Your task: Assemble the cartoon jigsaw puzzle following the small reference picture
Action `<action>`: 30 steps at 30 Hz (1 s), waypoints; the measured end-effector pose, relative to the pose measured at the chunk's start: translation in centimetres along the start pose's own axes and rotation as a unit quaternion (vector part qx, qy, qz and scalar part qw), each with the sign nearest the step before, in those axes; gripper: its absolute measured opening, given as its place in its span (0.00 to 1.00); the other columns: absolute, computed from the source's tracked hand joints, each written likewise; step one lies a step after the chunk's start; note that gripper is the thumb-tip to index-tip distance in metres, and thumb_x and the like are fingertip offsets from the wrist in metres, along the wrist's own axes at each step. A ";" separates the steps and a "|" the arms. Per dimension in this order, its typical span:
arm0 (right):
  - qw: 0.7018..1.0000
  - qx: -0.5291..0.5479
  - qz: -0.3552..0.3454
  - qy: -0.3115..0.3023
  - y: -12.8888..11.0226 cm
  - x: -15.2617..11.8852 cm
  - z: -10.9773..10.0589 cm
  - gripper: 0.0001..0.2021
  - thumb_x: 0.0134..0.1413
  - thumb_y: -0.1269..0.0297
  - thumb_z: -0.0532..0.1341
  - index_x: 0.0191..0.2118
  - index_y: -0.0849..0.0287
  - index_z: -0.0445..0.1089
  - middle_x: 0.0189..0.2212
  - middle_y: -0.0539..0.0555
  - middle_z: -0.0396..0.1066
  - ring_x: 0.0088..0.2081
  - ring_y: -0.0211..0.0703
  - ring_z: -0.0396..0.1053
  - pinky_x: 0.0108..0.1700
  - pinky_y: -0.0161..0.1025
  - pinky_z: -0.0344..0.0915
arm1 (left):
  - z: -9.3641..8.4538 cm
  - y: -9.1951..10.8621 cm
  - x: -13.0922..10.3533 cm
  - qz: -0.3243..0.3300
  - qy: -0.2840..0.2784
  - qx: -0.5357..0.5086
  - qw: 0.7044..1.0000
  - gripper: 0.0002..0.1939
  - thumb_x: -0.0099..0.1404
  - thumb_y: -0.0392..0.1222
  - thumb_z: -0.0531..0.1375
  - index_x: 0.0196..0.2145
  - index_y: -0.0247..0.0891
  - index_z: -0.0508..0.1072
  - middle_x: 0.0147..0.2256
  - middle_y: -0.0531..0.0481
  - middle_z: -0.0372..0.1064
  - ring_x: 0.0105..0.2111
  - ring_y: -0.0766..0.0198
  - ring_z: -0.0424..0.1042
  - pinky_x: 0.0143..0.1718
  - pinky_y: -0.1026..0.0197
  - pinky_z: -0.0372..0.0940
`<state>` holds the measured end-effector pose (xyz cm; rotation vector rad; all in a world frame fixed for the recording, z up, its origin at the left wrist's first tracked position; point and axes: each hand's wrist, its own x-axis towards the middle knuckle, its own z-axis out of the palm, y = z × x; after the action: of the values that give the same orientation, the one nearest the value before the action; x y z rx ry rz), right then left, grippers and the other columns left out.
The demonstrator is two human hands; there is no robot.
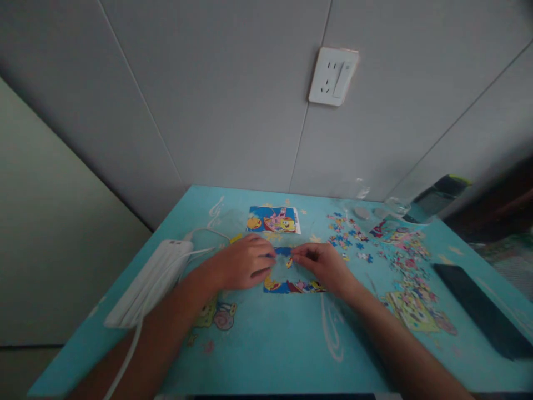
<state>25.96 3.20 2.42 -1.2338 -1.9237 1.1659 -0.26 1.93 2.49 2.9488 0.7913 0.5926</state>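
Note:
A partly assembled jigsaw puzzle lies on the tabletop, its blue and cartoon-coloured border surrounding a gap where the table shows. At its left side rests my left hand, fingers apart, tips by the upper left border; no piece shows in it. My right hand is over the upper right of the border, thumb and forefinger pinched on a small yellow and red puzzle piece. Just behind the puzzle lies a printed reference picture with the cartoon scene. Loose puzzle pieces are scattered right of my right hand.
A white power strip with a white cable lies at the left. More loose pieces and a clear plastic bag are at the right, near a dark flat object. A wall with a socket rises behind the table.

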 end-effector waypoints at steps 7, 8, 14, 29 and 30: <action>0.998 0.009 -0.021 -0.058 -0.2 -0.8 2.7 0.10 0.62 0.61 0.63 0.45 0.56 0.79 0.25 0.48 0.73 0.23 0.36 0.64 0.27 0.34 0.62 | -0.3 -0.6 -0.7 -0.019 -0.040 -0.016 0.999 0.27 0.65 0.59 0.65 0.55 0.41 0.74 0.52 0.43 0.73 0.52 0.51 0.70 0.59 0.46 0.58; 0.998 0.009 -0.019 -0.054 -0.2 -0.7 3.0 0.10 0.61 0.61 0.64 0.46 0.55 0.79 0.25 0.48 0.73 0.23 0.36 0.65 0.27 0.34 0.62 | -0.3 -0.6 -0.7 -0.028 -0.049 -0.016 0.998 0.31 0.64 0.61 0.66 0.57 0.41 0.72 0.53 0.43 0.72 0.54 0.50 0.70 0.60 0.46 0.58; 0.999 -0.027 -0.017 -0.043 -0.1 -0.5 3.4 0.10 0.61 0.63 0.65 0.47 0.53 0.79 0.28 0.48 0.76 0.24 0.37 0.69 0.28 0.34 0.63 | -0.2 -0.6 -0.6 -0.044 -0.090 -0.013 0.995 0.30 0.63 0.66 0.64 0.54 0.44 0.75 0.54 0.44 0.71 0.55 0.50 0.68 0.61 0.46 0.55; 0.987 -0.137 -0.085 -0.019 -0.5 -0.7 3.8 0.07 0.62 0.67 0.64 0.42 0.52 0.81 0.34 0.50 0.80 0.31 0.41 0.74 0.35 0.38 0.67 | -0.3 -0.5 -0.5 -0.034 -0.080 -0.010 0.996 0.29 0.63 0.65 0.64 0.51 0.41 0.76 0.53 0.44 0.71 0.53 0.50 0.68 0.60 0.47 0.55; 0.985 -0.144 -0.089 -0.019 -0.6 -0.7 3.8 0.07 0.62 0.67 0.64 0.42 0.52 0.81 0.34 0.50 0.80 0.31 0.41 0.74 0.35 0.38 0.67 | -0.3 -0.4 -0.5 -0.035 -0.080 -0.010 0.996 0.29 0.63 0.65 0.65 0.51 0.41 0.76 0.53 0.44 0.71 0.54 0.50 0.68 0.60 0.47 0.55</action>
<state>22.96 1.08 1.21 -1.1590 -2.2390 0.8484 -0.97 2.05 2.58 2.8902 0.8632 0.3519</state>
